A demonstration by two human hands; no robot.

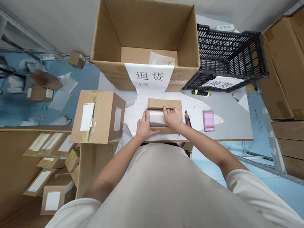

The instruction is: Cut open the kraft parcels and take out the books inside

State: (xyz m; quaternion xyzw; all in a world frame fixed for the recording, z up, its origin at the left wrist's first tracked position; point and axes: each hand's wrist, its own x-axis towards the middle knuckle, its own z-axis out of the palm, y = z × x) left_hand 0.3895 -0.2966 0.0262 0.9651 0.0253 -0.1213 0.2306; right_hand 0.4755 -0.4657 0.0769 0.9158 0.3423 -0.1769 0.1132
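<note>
A small open cardboard box (164, 102) lies on the white tabletop just in front of me, its far flap folded outward. Inside it rests a silvery, shiny cylinder (156, 117), perhaps wrapped in film; its ends are hidden. My left hand (144, 126) holds the box at its left end, fingers at the side and thumb along the near wall. Over the right end, my right hand (173, 119) reaches in with bent fingers closed at the cylinder; its fingertips are partly hidden. A red and black utility knife (187, 119) lies right of the box.
Behind stands a big open carton (112, 70) with a paper sign. A black plastic crate (252, 63) is to its right. A taped box (105, 113) stands left. A phone (208, 121) and a yellow-black cutter (201, 93) lie right. Shelved cartons (292, 69) line the right.
</note>
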